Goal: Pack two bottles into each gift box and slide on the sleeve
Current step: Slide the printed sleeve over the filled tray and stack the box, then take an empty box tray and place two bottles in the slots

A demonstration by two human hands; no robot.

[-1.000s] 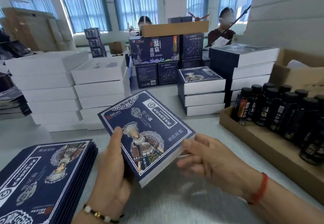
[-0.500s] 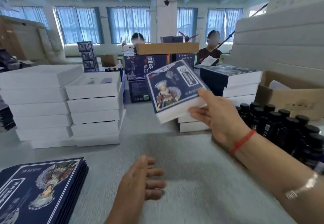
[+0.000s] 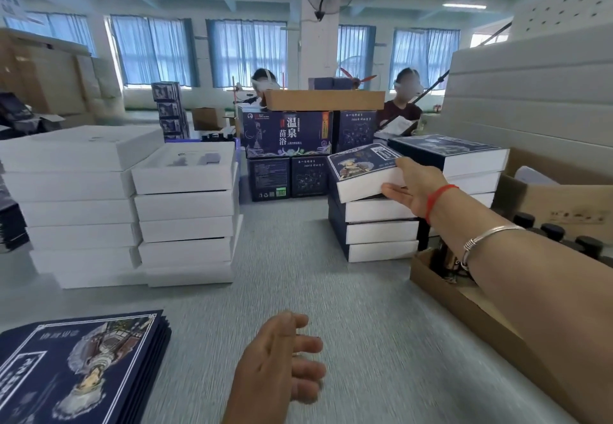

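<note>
My right hand [image 3: 413, 188] holds a sleeved gift box [image 3: 363, 171] by its near right corner, thumb on top and fingers underneath. The box sits tilted on top of a stack of sleeved boxes [image 3: 378, 231] at centre right. My left hand [image 3: 282, 360] hovers over the table near me, fingers loosely spread, holding nothing. Dark bottles with black caps [image 3: 554, 234] stand in a cardboard tray [image 3: 464, 304] on the right, partly hidden by my right forearm. A pile of flat blue sleeves [image 3: 79, 367] lies at the lower left.
Two stacks of white open gift boxes [image 3: 184, 211] stand at the left. A taller stack of sleeved boxes [image 3: 464, 161] and a brown carton [image 3: 557, 198] sit at the right. Blue printed cartons [image 3: 288, 134] stand behind, with two people beyond them.
My right hand carried the sleeved box away from me and lowered it onto the centre-right stack. My left hand let go of it and stayed low over the table.
</note>
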